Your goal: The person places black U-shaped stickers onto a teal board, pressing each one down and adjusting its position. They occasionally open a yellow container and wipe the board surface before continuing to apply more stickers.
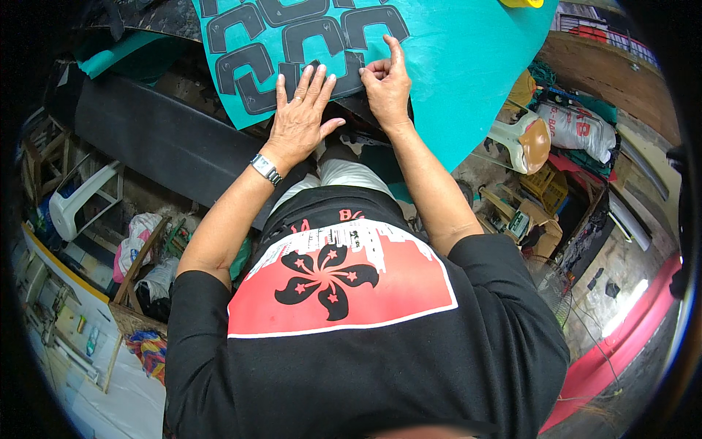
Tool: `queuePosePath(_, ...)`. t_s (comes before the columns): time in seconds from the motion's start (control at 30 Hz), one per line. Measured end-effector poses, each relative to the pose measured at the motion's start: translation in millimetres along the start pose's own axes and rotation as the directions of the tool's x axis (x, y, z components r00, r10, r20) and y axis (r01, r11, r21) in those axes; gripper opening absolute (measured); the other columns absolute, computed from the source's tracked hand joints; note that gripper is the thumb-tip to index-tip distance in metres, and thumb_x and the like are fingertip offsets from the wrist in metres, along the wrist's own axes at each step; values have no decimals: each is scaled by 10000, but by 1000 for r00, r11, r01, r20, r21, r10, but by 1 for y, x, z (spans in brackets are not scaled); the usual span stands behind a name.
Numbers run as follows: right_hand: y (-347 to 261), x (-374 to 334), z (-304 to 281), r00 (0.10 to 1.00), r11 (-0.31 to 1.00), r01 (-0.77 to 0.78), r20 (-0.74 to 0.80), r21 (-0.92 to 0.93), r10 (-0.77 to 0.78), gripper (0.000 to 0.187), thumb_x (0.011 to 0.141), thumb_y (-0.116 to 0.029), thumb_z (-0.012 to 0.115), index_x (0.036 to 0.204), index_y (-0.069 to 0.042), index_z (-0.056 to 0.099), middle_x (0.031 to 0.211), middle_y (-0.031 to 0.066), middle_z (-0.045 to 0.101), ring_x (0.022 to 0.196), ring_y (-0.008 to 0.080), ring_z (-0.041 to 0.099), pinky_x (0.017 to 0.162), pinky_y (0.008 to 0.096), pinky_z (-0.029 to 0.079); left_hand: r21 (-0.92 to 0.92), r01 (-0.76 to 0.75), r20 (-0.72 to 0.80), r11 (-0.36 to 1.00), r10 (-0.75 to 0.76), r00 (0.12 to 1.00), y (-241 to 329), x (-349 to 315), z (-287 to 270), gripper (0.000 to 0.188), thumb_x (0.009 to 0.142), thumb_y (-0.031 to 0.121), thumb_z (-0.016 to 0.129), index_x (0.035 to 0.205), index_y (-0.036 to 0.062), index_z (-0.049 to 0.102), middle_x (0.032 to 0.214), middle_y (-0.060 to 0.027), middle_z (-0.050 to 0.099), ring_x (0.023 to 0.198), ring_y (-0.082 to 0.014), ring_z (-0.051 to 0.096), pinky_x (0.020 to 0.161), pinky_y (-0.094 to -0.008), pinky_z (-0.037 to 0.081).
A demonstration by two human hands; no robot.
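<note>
Sheet (468, 88) is plain teal; U-shaped pieces (256, 101) are charcoal with thin pale outlines. Shirt (409, 373) is black: red panel (406, 293), white edging, black flower (302, 292) with red stars. Wristwatch (263, 167) is silver-toned. Long panel (161, 132), left, is black.

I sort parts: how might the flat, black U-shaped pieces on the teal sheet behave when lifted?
The flat, black U-shaped pieces may flex, as they look thin. Their open middles suggest little weight. Lying flat, they probably won't roll.
</note>
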State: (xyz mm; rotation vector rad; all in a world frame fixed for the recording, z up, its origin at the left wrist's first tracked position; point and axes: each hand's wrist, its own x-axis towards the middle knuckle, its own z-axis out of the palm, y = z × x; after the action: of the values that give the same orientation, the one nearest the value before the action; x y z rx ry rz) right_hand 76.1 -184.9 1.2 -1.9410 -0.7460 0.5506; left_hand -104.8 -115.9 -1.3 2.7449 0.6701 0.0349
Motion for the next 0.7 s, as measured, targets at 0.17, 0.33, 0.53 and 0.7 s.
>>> queuePosePath(0.17, 0, 1, 0, 1000, 999, -12, 14, 32, 12, 769, 820, 33, 727, 1506, -76, 397, 825, 40, 658, 709, 84, 587, 682, 246, 522, 7, -10, -25, 1000, 11, 1000, 1, 3, 3, 874, 899, 642, 582, 1572, 136, 346, 1644, -137, 279, 1542, -334, 184, 1215, -616, 88)
queuePosePath(0.33, 0, 2, -1, 1000, 1000, -21, 21, 8, 21, 772, 819, 34, 731, 1506, -74, 398, 831, 41, 658, 711, 83, 586, 679, 244, 519, -142, -44, -129, 989, 25, 991, 2, 8, 5, 888, 888, 644, 609, 1567, 131, 355, 1638, -165, 278, 1528, -367, 211, 1230, -554, 134)
queuePosePath(0.53, 4, 3, 0, 1000, 999, -22, 13, 37, 22, 790, 811, 50, 731, 1512, -79, 390, 830, 44, 655, 717, 81, 587, 681, 239, 517, -156, -38, -240, 987, -1, 971, -10, 10, 3, 839, 910, 575, 638, 1535, 76, 386, 1556, -168, 429, 1454, -314, 388, 1201, -511, 259)
queuePosePath(0.7, 10, 1, -3, 999, 993, -5, 37, 121, 1, 822, 806, 80, 719, 1529, -101, 374, 866, 37, 644, 737, 76, 579, 691, 229, 513, -249, -35, -297, 968, -42, 954, -14, 16, 1, 606, 948, 298, 659, 1484, 95, 463, 1510, -144, 479, 1362, -323, 481, 1117, -450, 379)
